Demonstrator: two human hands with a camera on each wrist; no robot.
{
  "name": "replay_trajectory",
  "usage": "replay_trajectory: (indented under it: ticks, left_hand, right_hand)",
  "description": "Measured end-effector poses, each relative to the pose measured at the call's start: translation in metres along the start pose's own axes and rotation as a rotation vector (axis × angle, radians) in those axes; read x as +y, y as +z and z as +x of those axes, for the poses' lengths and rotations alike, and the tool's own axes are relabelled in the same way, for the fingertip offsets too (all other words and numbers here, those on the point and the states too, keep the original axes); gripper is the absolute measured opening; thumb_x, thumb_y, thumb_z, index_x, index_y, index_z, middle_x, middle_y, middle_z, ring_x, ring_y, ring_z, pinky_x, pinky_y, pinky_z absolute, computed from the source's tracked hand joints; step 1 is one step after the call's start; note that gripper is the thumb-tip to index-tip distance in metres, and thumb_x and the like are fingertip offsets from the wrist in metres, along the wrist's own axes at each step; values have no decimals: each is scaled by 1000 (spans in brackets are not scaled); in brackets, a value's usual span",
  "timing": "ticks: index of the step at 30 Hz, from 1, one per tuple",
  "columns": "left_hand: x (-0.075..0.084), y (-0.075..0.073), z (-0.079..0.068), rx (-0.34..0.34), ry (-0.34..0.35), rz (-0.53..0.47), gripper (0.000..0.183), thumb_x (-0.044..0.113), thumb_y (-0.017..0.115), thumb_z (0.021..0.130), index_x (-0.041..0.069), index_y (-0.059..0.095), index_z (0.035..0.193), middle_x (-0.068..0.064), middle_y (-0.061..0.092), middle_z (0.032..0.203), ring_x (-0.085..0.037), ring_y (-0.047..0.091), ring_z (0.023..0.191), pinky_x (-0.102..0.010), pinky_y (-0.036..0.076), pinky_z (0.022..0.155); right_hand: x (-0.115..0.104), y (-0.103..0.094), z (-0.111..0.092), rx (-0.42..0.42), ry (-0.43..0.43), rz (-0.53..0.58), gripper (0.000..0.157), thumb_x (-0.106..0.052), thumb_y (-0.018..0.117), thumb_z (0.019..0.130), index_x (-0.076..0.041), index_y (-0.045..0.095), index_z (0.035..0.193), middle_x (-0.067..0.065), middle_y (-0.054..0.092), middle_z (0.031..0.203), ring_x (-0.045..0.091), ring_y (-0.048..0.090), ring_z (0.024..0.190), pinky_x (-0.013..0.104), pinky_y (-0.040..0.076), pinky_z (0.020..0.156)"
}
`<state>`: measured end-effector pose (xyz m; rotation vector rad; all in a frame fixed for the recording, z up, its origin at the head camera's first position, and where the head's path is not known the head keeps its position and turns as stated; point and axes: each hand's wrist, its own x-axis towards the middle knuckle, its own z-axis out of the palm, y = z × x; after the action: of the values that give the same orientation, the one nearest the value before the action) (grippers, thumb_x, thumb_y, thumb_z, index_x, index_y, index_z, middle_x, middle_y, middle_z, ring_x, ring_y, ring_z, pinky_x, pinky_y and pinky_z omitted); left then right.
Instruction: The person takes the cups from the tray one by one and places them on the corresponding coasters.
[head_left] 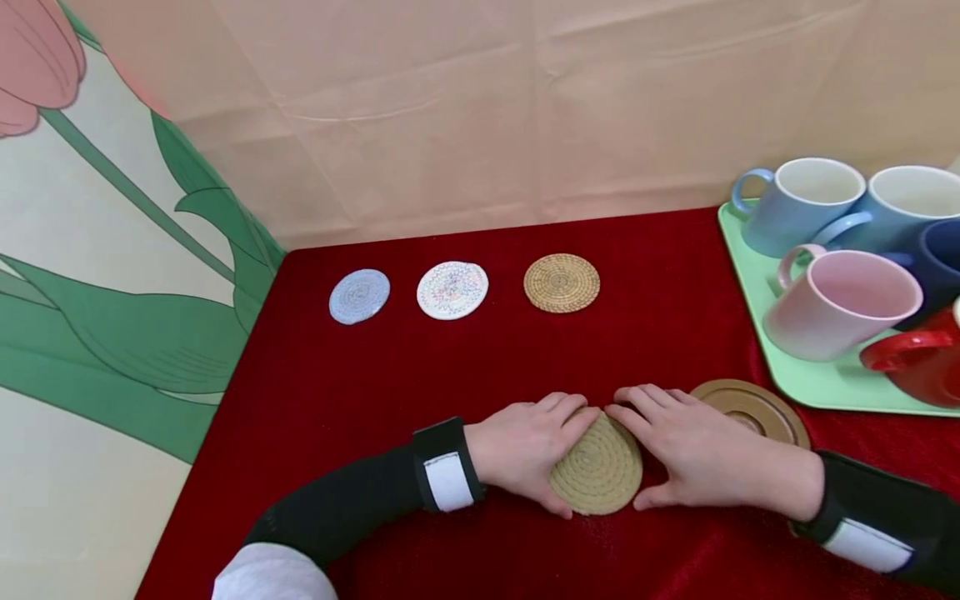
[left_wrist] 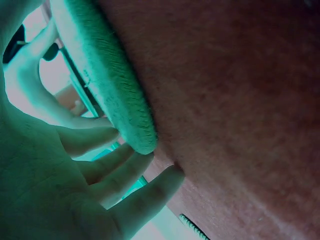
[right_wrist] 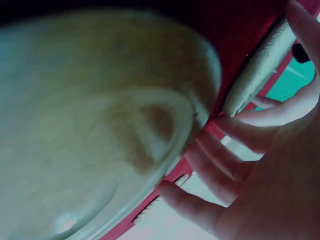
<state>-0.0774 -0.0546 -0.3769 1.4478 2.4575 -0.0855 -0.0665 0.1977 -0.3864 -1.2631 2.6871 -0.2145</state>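
Left hand (head_left: 525, 446) curls round olive coaster (head_left: 600, 467), right hand (head_left: 693, 454) spread loosely at its rim; sideways drift could knock brown disc (head_left: 752, 408).

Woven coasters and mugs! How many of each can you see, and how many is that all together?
Woven coasters: 4, counting the beige coaster between the left hand and right hand
Mugs: 5, some cut off at the picture's edge
Total: 9
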Motion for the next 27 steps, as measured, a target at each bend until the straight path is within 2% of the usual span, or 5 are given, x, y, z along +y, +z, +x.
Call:
replay_trajectory:
  ticks: [4, 11, 20, 27]
  left_hand:
    - [2, 1, 3, 16, -9, 39, 120, 76, 73, 73, 4, 28, 158, -9, 39, 154, -18, 37, 140, -18, 45, 100]
    - [5, 2, 6, 51, -16, 93, 121, 81, 71, 71, 4, 33, 156, -7, 43, 148, -16, 42, 132, -16, 49, 91]
    - [5, 2, 7, 62, -12, 94, 120, 81, 71, 70, 4, 36, 154, -7, 45, 145, -16, 44, 129, -16, 49, 90]
    - [3, 3, 4, 64, -25, 67, 119, 79, 73, 70, 5, 36, 154, -6, 46, 145, -15, 44, 129, -18, 51, 88]
  right_hand:
    - [-3, 1, 1, 31, 3, -19, 97, -78, 71, 75, -1, 58, 134, 17, 55, 131, 35, 55, 118, 57, 55, 83]
    - [-5, 1, 2, 30, 22, -5, 96, -76, 73, 74, -2, 58, 133, 16, 54, 131, 35, 55, 118, 57, 55, 80]
    - [-4, 1, 3, 15, 35, 4, 97, -76, 74, 73, -2, 58, 134, 16, 54, 132, 35, 53, 119, 56, 56, 80]
    - [-5, 0, 3, 7, 46, 18, 95, -68, 81, 72, -1, 58, 134, 17, 54, 133, 36, 52, 120, 56, 56, 81]
